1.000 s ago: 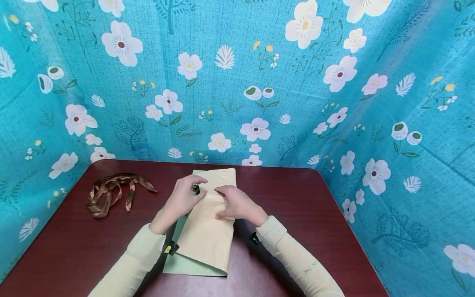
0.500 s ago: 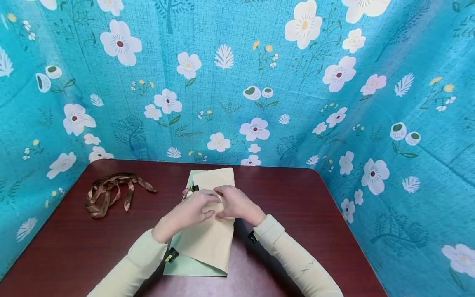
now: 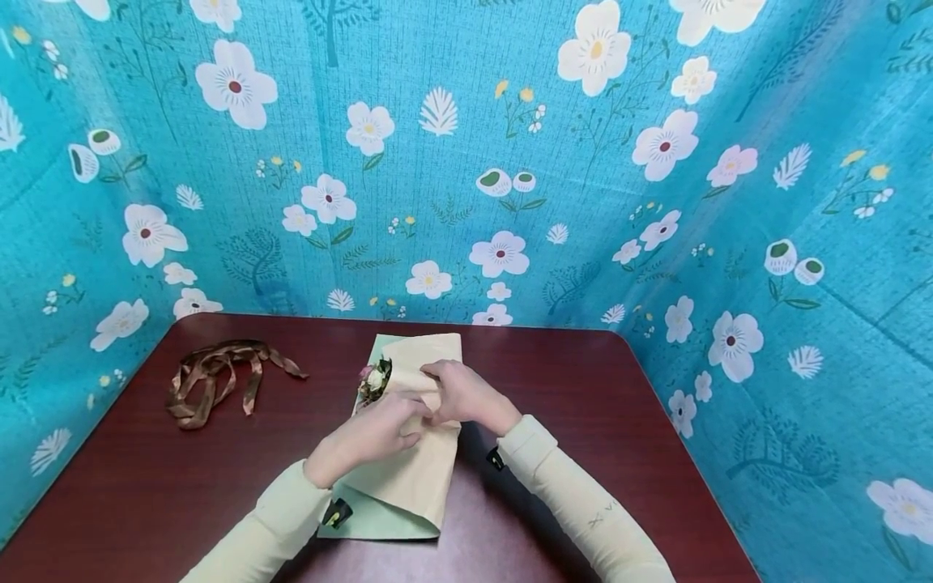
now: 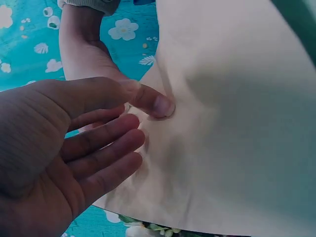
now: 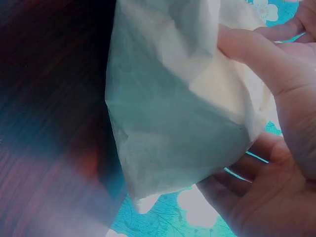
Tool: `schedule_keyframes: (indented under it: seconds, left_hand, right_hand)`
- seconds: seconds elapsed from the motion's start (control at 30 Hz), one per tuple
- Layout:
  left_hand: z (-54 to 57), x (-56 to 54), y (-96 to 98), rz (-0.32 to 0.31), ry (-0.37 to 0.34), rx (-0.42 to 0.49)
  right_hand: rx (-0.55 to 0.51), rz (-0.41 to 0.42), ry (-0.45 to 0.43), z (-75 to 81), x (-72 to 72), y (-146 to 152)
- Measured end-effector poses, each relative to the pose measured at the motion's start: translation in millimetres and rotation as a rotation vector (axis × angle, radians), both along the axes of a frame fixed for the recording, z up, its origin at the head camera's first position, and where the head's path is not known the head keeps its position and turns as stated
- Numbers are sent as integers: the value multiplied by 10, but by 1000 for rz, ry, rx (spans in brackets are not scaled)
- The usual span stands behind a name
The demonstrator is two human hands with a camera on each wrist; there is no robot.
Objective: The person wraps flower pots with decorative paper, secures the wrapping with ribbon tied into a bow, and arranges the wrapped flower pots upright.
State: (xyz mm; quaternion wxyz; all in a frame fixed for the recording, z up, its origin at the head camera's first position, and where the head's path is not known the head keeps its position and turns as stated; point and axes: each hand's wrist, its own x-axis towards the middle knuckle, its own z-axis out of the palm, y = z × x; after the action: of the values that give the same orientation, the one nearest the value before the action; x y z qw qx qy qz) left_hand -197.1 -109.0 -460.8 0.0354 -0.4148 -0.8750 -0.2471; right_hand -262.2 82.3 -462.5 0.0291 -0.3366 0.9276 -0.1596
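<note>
A cream sheet of wrapping paper (image 3: 408, 478) lies folded over a pale green sheet (image 3: 382, 520). From its left edge peeks a small bunch of flowers (image 3: 375, 379), white and pink; the paper hides the rest. My right hand (image 3: 472, 398) pinches the paper's right side, its thumb (image 5: 247, 47) on top and its fingers behind a raised fold. Beside it, my left hand (image 3: 379, 427) reaches across the paper just below the blossoms. In the left wrist view, the left fingers (image 4: 116, 143) are loosely extended near the right thumb, and nothing shows pinched between them.
A brown satin ribbon (image 3: 211, 376) lies in loose loops on the left of the dark red table (image 3: 568, 389). Behind the table and along both sides hangs a blue flowered cloth (image 3: 430, 202).
My left hand has moved down and right from the paper's upper left toward my right hand, uncovering the flowers. The right hand stays on the paper, nearly in place.
</note>
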Motion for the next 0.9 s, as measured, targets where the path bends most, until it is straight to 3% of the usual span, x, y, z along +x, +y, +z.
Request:
schedule_keyframes:
  seconds: [0.2, 0.37, 0.57, 0.77, 0.9]
  left_hand:
    - [-90, 60, 30, 123, 20, 103]
    - [-151, 108, 84, 209, -13, 184]
    - [-204, 166, 103, 227, -84, 201]
    - [-232, 186, 102, 233, -67, 231]
    - [-239, 194, 129, 289, -46, 246]
  right_hand:
    - [-4, 1, 6, -40, 11, 31]
    - [1, -7, 15, -58, 29, 29]
    - [39, -20, 34, -74, 47, 17]
    - [62, 3, 87, -91, 72, -4]
    - [75, 17, 120, -98, 93, -12]
